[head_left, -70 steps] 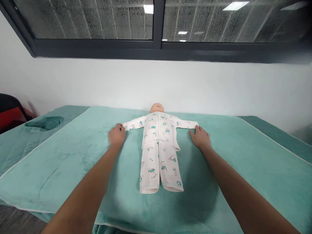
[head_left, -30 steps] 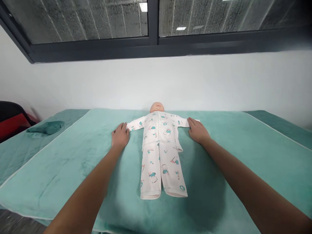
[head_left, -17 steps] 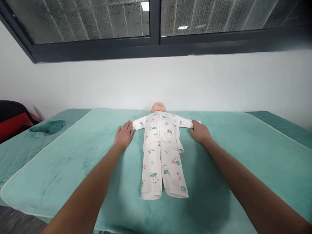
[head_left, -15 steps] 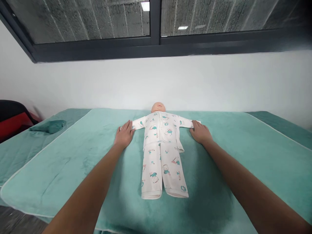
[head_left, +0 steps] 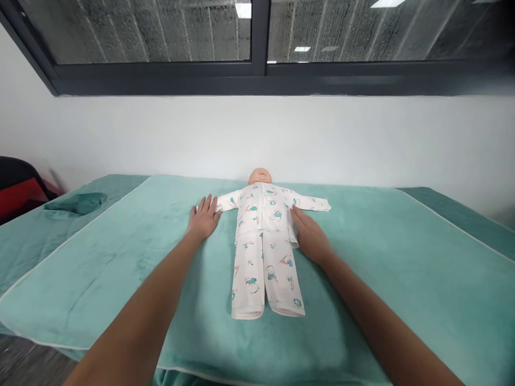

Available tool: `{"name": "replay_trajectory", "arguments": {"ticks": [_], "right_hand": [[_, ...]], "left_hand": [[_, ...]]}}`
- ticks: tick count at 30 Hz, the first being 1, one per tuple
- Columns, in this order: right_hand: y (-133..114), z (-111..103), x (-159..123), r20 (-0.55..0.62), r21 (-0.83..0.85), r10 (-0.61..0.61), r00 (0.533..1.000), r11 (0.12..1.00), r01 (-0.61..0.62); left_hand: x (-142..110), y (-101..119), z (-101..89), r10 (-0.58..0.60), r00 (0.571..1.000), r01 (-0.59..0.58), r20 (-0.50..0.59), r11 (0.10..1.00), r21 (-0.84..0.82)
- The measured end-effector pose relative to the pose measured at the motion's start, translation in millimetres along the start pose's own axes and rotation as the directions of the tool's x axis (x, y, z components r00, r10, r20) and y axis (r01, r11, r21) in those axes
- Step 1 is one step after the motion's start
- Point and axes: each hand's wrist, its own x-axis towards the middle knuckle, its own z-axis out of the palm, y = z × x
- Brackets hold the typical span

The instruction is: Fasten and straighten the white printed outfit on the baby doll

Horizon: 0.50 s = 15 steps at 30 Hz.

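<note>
A baby doll in white printed pyjamas lies on its back on a teal blanket, arms spread, feet toward me. My left hand lies flat and open on the blanket, fingertips touching the cuff of the doll's sleeve on the left. My right hand rests open against the side of the pyjama top, at the doll's waist, below the other sleeve.
The blanket covers a wide table against a white wall under a dark-framed window. A folded dark green cloth lies at the far left. Something red and black stands beyond the left edge.
My right hand left the sleeve cuff on the right and moved inward to the doll's side. My left hand stayed at the other cuff, fingers now stretched flat.
</note>
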Motion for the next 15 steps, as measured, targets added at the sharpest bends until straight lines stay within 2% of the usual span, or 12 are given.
{"name": "replay_trajectory", "arguments": {"ticks": [2,6,9,15], "right_hand": [[-16,0,-8,0.088,0.045,-0.014,0.996,0.999,0.010],[-32,1,-25,0.196,0.035,0.067,0.978,0.997,-0.075],[-38,-1,-32,0.208,0.014,0.087,0.974,0.996,-0.092],[-54,-9,-39,0.140,0.052,0.160,0.977,0.984,-0.169]], "left_hand": [[-3,2,-2.0,0.006,0.999,-0.006,-0.037,1.000,0.004],[-14,12,-12.0,0.047,0.988,-0.048,-0.150,0.999,-0.009],[-29,26,-21.3,0.118,0.978,-0.125,-0.173,0.992,-0.032],[-77,67,-35.2,0.275,0.956,-0.291,-0.105,0.934,-0.208]]}}
